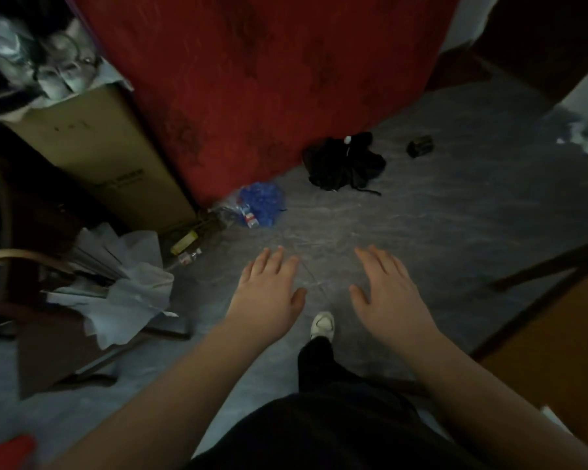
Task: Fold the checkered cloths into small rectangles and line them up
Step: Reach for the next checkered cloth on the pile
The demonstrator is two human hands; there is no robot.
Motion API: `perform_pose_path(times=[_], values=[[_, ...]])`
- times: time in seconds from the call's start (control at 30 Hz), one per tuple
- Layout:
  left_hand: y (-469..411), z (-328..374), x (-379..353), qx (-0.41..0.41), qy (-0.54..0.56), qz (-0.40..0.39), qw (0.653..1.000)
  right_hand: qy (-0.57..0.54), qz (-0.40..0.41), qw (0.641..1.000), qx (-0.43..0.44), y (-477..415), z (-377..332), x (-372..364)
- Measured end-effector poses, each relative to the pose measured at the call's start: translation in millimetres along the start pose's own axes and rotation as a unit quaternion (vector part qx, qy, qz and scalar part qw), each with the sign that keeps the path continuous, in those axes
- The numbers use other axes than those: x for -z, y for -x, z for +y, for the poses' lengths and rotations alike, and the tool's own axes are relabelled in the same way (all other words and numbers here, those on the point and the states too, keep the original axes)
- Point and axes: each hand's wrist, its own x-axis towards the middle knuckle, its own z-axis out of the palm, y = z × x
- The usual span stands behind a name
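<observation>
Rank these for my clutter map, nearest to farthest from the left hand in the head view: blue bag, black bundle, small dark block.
From the left hand:
1. The blue bag, straight ahead, at the foot of the red cloth.
2. The black bundle, ahead and to the right.
3. The small dark block, farther right still.

left hand (pixel 269 286): palm down, fingers straight, holding nothing | right hand (pixel 386 283): just beside it, same pose | forearms: bare, extended forward

Red cloth drape (pixel 269 79), brown cardboard box (pixel 99 147), glossy floor (pixel 438 225)
</observation>
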Motion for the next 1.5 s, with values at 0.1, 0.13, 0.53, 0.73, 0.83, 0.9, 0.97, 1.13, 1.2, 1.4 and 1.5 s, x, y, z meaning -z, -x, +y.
perform_pose_path(times=[0.1, 0.13, 0.53, 0.73, 0.83, 0.9, 0.97, 1.13, 1.2, 1.4, 1.5], values=[[-57.9, -8.7, 15.9, 0.001, -0.027, -0.002, 1.0, -0.007, 0.007, 1.0, -0.001, -55.6, 19.0, 5.5], [-80.0, -10.1, 21.7, 0.002, -0.032, 0.001, 0.999, -0.012, 0.01, 1.0, -0.002, -76.2, 26.1, 7.3], [-351.5, 76.4, 108.2, -0.059, -0.05, -0.011, 0.997, -0.015, 0.037, 0.999, -0.038, -299.0, 107.2, 115.7], [-474.4, 153.6, 115.0, -0.14, -0.057, -0.053, 0.987, -0.022, 0.074, 0.986, -0.147, -341.7, 181.5, 157.1], [-534.1, 209.1, 117.3, -0.208, -0.056, -0.062, 0.975, -0.032, 0.103, 0.975, -0.197, -361.9, 220.4, 178.0], [-575.7, 244.5, 117.7, -0.249, -0.05, -0.061, 0.965, -0.037, 0.121, 0.965, -0.228, -379.6, 249.2, 191.8], [-619.8, 278.1, 119.0, -0.275, -0.041, -0.072, 0.958, -0.041, 0.132, 0.955, -0.262, -400.5, 278.4, 207.3], [-731.0, 370.2, 124.9, -0.352, -0.073, -0.091, 0.929, -0.052, 0.165, 0.925, -0.338, -459.8, 356.5, 258.4], [-767.3, 411.0, 129.5, -0.39, -0.093, -0.096, 0.911, -0.064, 0.183, 0.905, -0.378, -480.0, 386.9, 283.6], [-849.1, 510.4, 134.2, -0.452, -0.143, -0.098, 0.875, -0.076, 0.213, 0.86, -0.458, -513.1, 464.3, 345.0], [-882.8, 564.2, 131.4, -0.485, -0.164, -0.105, 0.852, -0.09, 0.221, 0.84, -0.488, -525.2, 509.5, 368.6]])
